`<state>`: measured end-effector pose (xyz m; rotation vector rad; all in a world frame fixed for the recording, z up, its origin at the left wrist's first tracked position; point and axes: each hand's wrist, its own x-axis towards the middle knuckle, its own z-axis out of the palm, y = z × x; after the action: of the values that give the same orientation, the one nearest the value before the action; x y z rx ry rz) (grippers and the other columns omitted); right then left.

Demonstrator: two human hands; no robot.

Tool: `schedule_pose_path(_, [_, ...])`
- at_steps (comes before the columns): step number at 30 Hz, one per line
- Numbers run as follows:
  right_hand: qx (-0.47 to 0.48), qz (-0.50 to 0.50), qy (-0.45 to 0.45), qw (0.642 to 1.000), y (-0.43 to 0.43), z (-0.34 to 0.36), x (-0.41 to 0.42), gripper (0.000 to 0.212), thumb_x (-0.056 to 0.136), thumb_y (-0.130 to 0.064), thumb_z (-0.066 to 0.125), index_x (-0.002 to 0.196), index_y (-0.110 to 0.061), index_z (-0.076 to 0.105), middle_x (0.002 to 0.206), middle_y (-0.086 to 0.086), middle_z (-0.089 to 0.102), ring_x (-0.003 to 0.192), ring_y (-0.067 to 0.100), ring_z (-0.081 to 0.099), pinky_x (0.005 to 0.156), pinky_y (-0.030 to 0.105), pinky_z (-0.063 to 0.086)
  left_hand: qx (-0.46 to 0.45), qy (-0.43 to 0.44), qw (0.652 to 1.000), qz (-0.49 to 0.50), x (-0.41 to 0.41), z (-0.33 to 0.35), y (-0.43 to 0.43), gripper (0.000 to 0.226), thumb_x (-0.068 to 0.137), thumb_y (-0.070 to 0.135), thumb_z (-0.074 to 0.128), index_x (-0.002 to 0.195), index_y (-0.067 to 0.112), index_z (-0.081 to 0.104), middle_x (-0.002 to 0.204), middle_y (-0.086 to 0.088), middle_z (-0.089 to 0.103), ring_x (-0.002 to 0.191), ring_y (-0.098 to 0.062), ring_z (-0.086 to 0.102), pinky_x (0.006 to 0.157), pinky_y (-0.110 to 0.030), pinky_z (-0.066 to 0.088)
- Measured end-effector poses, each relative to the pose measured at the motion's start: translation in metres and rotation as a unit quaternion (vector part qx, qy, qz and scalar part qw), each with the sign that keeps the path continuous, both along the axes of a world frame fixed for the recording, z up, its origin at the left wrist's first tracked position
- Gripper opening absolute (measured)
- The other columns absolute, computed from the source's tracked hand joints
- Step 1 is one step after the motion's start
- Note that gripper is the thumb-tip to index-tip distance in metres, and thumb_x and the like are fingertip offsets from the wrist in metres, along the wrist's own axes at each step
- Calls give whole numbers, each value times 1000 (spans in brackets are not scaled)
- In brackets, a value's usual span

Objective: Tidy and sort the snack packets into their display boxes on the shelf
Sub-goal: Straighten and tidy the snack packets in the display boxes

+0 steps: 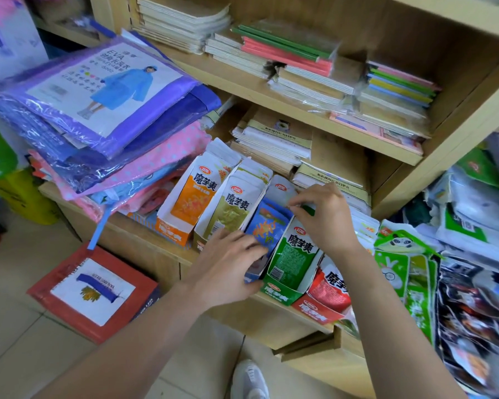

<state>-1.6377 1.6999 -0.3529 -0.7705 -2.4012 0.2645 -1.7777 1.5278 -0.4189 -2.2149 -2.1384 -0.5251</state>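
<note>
Several snack display boxes stand in a row on the low wooden shelf (144,240): an orange box (185,203), an olive box (231,208), a blue box (267,223), a green box (291,260) and a red box (329,295). Each holds packets of its own colour. My left hand (228,266) grips the front of the blue box, fingers curled over its packets. My right hand (323,217) pinches the top edge of the packets in the green box.
A pile of bagged raincoats (98,110) lies left of the boxes. Notebook stacks (271,136) fill the shelves behind. Green panda packets (401,254) and dark snack bags (473,312) hang at the right. A red box (95,292) sits on the floor.
</note>
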Motion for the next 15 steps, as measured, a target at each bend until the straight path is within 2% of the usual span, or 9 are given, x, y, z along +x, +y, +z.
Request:
schedule_pose_path(3, [-1, -10, -32, 999, 4, -6, -1, 7, 80, -17, 82, 85, -21, 79, 88, -6, 74, 93, 29, 57, 82, 37, 42, 57, -3, 998, -5, -6, -1, -1, 59, 75, 56, 70, 125, 27, 65, 119, 9, 60, 114, -17, 53, 97, -40, 43])
schedule_pose_path(5, [-12, -31, -53, 998, 0, -4, -4, 15, 79, -30, 83, 92, -24, 79, 96, -7, 73, 100, 30, 52, 84, 39, 39, 55, 14, 998, -3, -9, -2, 0, 59, 73, 58, 71, 123, 27, 67, 122, 9, 61, 120, -19, 50, 99, -42, 42])
schedule_pose_path(9, [16, -82, -191, 978, -14, 3, -17, 33, 74, -55, 79, 97, -31, 76, 99, -12, 68, 110, 27, 40, 84, 39, 26, 27, 56, 998, -16, -8, -5, 3, 44, 77, 61, 65, 108, 31, 73, 115, 13, 67, 123, -17, 47, 99, -43, 40])
schedule_pose_path(12, [39, -112, -274, 954, -18, 5, -29, 24, 76, -55, 74, 81, -32, 73, 86, -10, 63, 108, 26, 35, 80, 40, 24, 35, 43, 998, -22, -11, -6, 4, 45, 77, 61, 67, 110, 31, 73, 115, 13, 68, 122, -16, 49, 97, -40, 41])
schedule_pose_path(15, [20, -122, -276, 953, -20, 4, -34, 10, 80, -40, 74, 77, -32, 73, 80, -9, 65, 111, 25, 36, 82, 40, 23, 51, 12, 998, -32, -14, -8, 3, 47, 78, 60, 67, 115, 30, 73, 117, 12, 67, 122, -13, 51, 98, -39, 43])
